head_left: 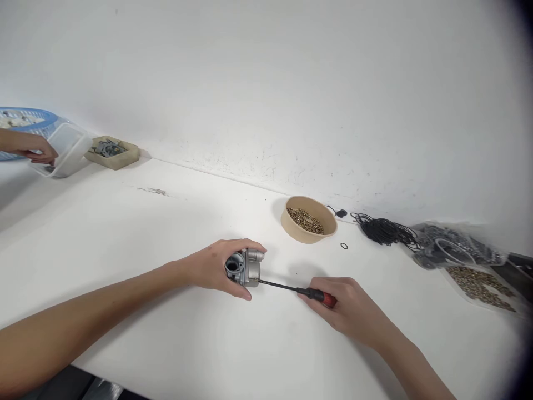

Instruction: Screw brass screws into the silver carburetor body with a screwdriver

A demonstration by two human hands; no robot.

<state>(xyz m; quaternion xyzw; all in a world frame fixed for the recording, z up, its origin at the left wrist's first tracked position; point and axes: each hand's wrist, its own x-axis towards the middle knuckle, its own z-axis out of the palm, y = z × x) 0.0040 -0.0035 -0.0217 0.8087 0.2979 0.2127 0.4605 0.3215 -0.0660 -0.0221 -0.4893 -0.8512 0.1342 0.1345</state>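
Note:
A silver metal carburetor point(252, 272) lies on its side near the middle of the white table, its round bore facing me. My left hand point(215, 265) wraps round it from the left, thumb below and fingers above. In my right hand point(347, 305) is a screwdriver point(310, 293) with a black and red handle, gripped between thumb and fingers. Its dark shaft points left, and the tip meets the carburetor's lower right side, at what looks like a small brass-coloured screw. The exact seating of the tip is too small to make out.
Behind my hands stands a round cardboard bowl point(310, 236) of brass-coloured screws. To its right lie a black O-ring point(343, 245), a heap of black rings point(383, 229), plastic bags point(458, 244) and a tray of small brass parts point(483, 286). At far left, another person's hand point(39, 150) reaches into a clear bin point(73, 153).

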